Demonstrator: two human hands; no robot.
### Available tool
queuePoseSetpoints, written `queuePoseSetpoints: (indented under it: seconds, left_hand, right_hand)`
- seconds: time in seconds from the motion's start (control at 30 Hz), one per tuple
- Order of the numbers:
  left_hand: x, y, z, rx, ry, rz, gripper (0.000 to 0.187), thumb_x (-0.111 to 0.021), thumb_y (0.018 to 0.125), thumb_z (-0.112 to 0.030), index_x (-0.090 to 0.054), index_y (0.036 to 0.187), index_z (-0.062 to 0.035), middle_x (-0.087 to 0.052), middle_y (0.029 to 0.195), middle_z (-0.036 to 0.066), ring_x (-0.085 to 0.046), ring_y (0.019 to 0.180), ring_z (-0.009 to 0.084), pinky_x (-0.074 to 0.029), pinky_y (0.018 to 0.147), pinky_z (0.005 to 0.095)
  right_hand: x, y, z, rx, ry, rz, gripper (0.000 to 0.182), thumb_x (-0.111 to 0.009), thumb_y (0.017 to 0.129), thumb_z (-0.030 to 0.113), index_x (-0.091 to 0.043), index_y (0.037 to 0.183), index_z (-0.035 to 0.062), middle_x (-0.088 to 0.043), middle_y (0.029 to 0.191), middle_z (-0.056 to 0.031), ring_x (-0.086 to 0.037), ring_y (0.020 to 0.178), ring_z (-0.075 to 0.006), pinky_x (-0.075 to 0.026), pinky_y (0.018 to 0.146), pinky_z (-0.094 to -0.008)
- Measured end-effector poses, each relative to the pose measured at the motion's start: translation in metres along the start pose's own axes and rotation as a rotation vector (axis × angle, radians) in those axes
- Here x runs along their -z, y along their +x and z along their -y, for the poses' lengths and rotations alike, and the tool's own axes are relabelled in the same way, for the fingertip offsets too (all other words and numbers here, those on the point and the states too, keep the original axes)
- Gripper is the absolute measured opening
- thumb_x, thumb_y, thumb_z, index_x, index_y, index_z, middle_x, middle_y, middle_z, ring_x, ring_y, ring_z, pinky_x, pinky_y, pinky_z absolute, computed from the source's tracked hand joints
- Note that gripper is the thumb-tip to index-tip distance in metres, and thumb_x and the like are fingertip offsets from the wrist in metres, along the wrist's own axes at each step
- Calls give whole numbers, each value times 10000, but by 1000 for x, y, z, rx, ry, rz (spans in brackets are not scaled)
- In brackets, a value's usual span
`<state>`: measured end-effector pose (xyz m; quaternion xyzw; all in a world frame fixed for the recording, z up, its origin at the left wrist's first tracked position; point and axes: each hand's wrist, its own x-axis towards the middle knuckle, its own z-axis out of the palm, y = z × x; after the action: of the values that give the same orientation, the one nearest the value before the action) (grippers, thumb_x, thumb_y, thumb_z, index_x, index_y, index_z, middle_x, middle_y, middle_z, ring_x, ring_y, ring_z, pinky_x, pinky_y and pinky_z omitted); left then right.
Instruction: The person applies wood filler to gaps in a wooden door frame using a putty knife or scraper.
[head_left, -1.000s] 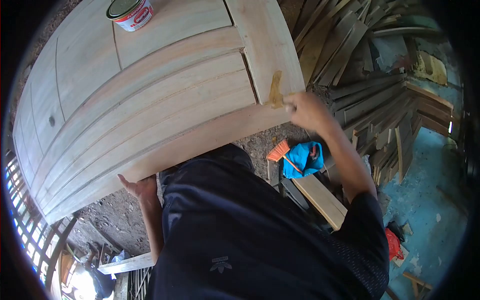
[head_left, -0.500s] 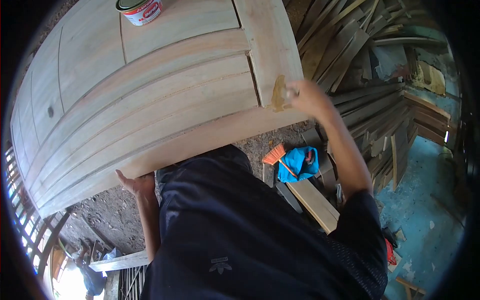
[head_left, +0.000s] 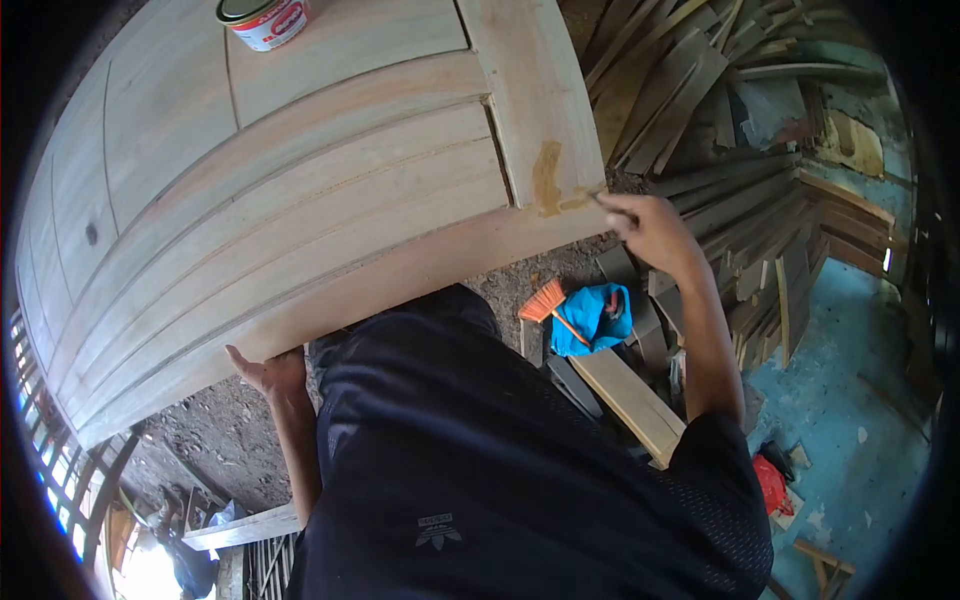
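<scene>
Since the earlier frame, the right hand (head_left: 648, 228) has moved off the brown patch (head_left: 547, 178) to the outer edge of the wooden panel (head_left: 310, 195), while the left hand (head_left: 277, 376) has stayed by the near edge. The panel spreads across the upper left of the view, its near edge over the person's lap. It looks broad, stiff and probably heavy; its long solid edges seem the best hold, with two hands set well apart, rather than the grooved middle. The tin (head_left: 272, 28) stands upright at the far side, on the panel; its rigid wall should take a firm grasp round the side, though any tilt of the panel could set it sliding. The left hand is spread, thumb away from the fingers, touching the near edge; how far the fingers reach beneath cannot be told. Farther right, the patch looks like a thin smear that would mark under a palm, so that corner is a poor place to hold. The right hand has its fingers curled, pinching a slim tool (head_left: 597, 198) at the panel's right edge. The tool seems light, easily steered by the fingertips; its grip end is mostly hidden, and its stiffness cannot be told.
</scene>
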<state>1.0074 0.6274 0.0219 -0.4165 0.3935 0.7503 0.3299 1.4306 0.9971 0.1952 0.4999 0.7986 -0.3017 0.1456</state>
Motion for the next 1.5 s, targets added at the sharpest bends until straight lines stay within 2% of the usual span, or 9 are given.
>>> queuePoseSetpoints:
  seconds: [0.4, 0.47, 0.7, 0.83, 1.1, 1.2, 1.3, 1.4, 1.5]
  left_hand:
    - [-3, 5, -5, 53, -10, -71, 914, -722, 830, -643, -447, 1473, -56, -512, 1452, 192, -519, 1305, 395, -455, 1063, 594]
    - [0, 9, -6, 51, -5, -45, 911, -735, 828, -630, -449, 1476, -57, -516, 1450, 191, -522, 1297, 388, -458, 1052, 588]
    - [2, 12, -10, 112, -59, 12, 921, -759, 821, -596, -435, 1484, -45, -507, 1458, 195, -520, 1299, 391, -455, 1053, 597]
    - [0, 11, -7, 54, -6, -30, 917, -762, 821, -591, -438, 1480, -41, -508, 1451, 195, -524, 1296, 391, -463, 1049, 598]
    - [7, 16, -11, 103, -49, 16, 928, -782, 807, -589, -444, 1469, -32, -520, 1431, 195, -535, 1277, 383, -477, 1038, 580]
    - [-5, 4, -5, 33, 23, -83, 922, -783, 805, -588, -449, 1457, -27, -530, 1415, 187, -547, 1258, 377, -487, 1027, 570]
    - [4, 14, -8, 51, 20, 3, 922, -788, 800, -583, -450, 1453, -25, -535, 1405, 185, -546, 1259, 373, -486, 1023, 571]
    - [1, 13, -7, 47, 24, -30, 904, -706, 844, -644, -444, 1481, -59, -496, 1468, 191, -507, 1306, 394, -446, 1058, 605]
    - [-5, 6, -8, 54, -10, -103, 904, -700, 848, -644, -438, 1483, -57, -494, 1470, 196, -506, 1310, 395, -448, 1057, 601]
  right_hand:
    - [-80, -3, -65, 29, 43, -453, 335, -671, 944, 168, -699, 1278, 161, -732, 1053, -184, -691, 973, -413, -569, 833, -483]
    - [-34, -14, -53, -87, -214, -27, 355, -665, 948, 156, -692, 1296, 95, -720, 998, -238, -711, 920, -414, -562, 804, -426]
    - [-51, 31, -28, -265, -41, -247, 265, -661, 895, 188, -722, 1128, 79, -711, 1030, -236, -682, 990, -439, -558, 849, -477]
    - [-30, -3, -8, -232, 75, 134, 310, -709, 878, 209, -727, 1151, 65, -715, 1055, -234, -687, 1010, -424, -553, 875, -468]
    - [-63, 4, -78, 110, 66, -407, 334, -655, 960, 159, -697, 1289, 119, -715, 1102, -201, -689, 1021, -403, -551, 863, -466]
    - [-42, -3, -67, -179, -44, -166, 344, -666, 929, 169, -711, 1269, 134, -709, 1059, -227, -690, 993, -418, -551, 856, -480]
    - [-8, -4, -65, -80, -175, 64, 341, -683, 921, 176, -709, 1247, 76, -715, 1085, -228, -700, 974, -426, -562, 835, -421]
    - [-13, 21, -44, -154, -49, -184, 309, -676, 919, 162, -724, 1207, 62, -722, 1070, -237, -712, 987, -407, -563, 859, -424]
    - [-36, 29, -33, -251, -50, -125, 316, -686, 910, 163, -724, 1205, 55, -725, 1068, -243, -723, 1003, -382, -561, 867, -425]
